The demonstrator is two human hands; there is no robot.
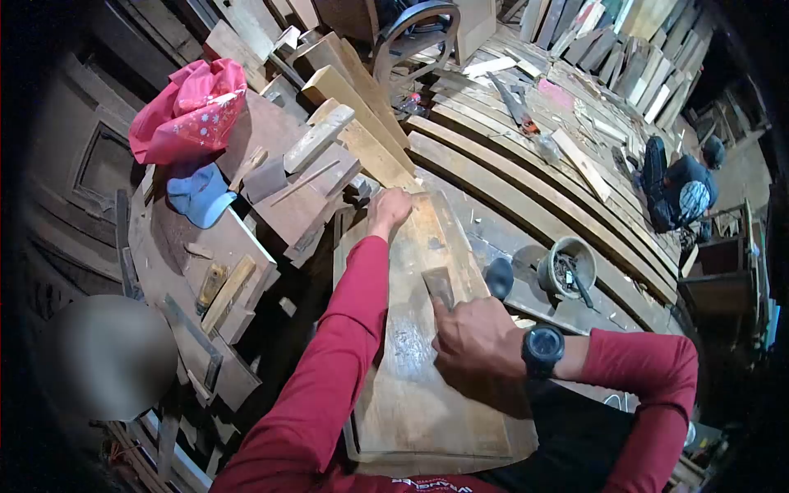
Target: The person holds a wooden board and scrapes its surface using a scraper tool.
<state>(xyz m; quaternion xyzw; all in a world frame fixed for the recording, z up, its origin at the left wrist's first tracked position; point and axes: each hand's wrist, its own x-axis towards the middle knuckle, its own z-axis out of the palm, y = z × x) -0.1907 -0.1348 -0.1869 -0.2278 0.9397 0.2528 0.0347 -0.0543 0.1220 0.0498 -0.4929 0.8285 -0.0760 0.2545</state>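
Observation:
A wide wooden board (444, 419) lies in front of me, with a glossy wet-looking patch near its middle. My right hand (481, 337), with a black watch (543, 351) on the wrist, is closed around a flat scraper-like blade (440, 286) whose wide end rests on the board. At the board's far end, my left hand (389, 210) is closed at the edge; whether it holds anything there is hidden. Beside the board on the right is a dark rounded object (499, 278).
A bucket (569, 267) with a tool in it stands at the right, near long planks (526, 197). Wood blocks (320, 140), a blue cap (200, 195) and a pink bag (189, 115) are at the left. Two people (686, 185) sit far right.

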